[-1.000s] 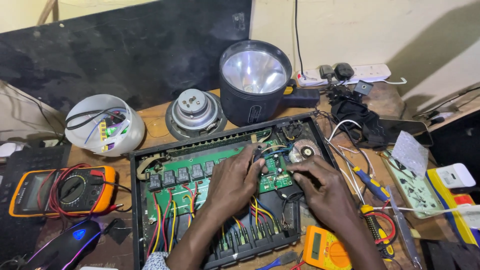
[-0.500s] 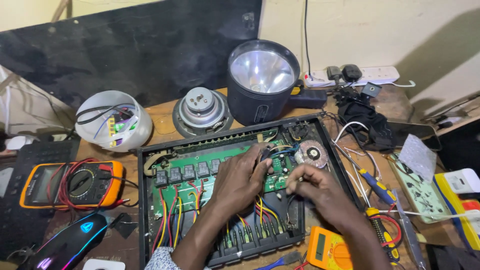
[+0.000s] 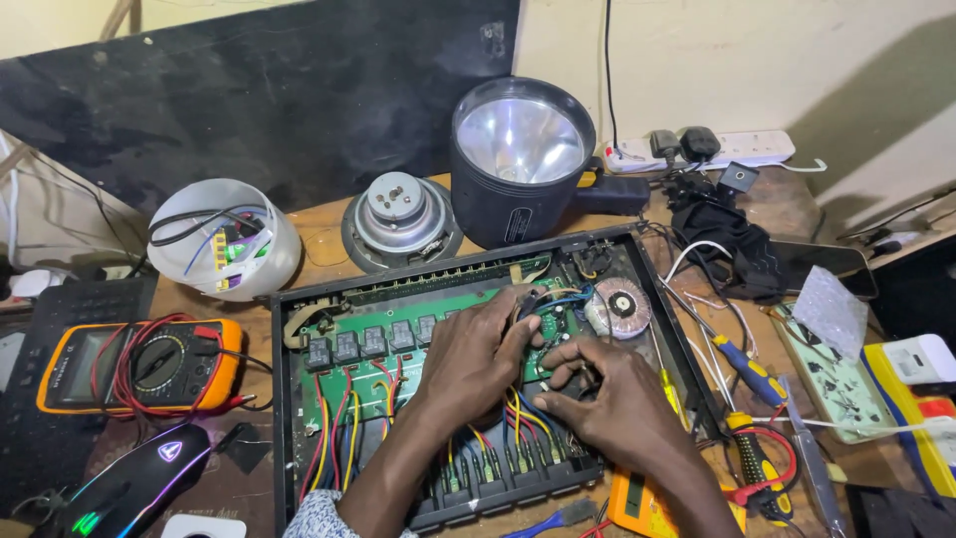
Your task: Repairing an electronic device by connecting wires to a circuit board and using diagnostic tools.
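Change: both hands have drawn closer together over the board since a second ago; the right hand has slid left off the coil and now sits knuckle to knuckle with the left, so the work has narrowed to one spot mid-board.
Case (image 3: 299, 418): big open black box on the desk (image 3: 319, 244), centre near. Inside it lie the green board (image 3: 373, 364), a row of black relays (image 3: 363, 344), red and yellow wires (image 3: 334, 438), and a round coil (image 3: 624, 306) at far right.
Left hand (image 3: 473, 359): lying on the board's middle, fingers (image 3: 518, 334) curled down among blue wires; pinching something or just pressing, cannot tell.
Right hand (image 3: 612, 408): just right of it, touching, fingers (image 3: 558, 357) bent toward the same spot; grip hidden.
Lamp (image 3: 520, 159): large black torch, far side, reflector up.
Tub (image 3: 224, 249): white, far left, holding loose wires and a small green part.
Meter (image 3: 139, 364): orange, left, red leads coiled on top.
Speaker (image 3: 401, 217): far, between tub and lamp.
Screwdrivers (image 3: 747, 399): right of the case.
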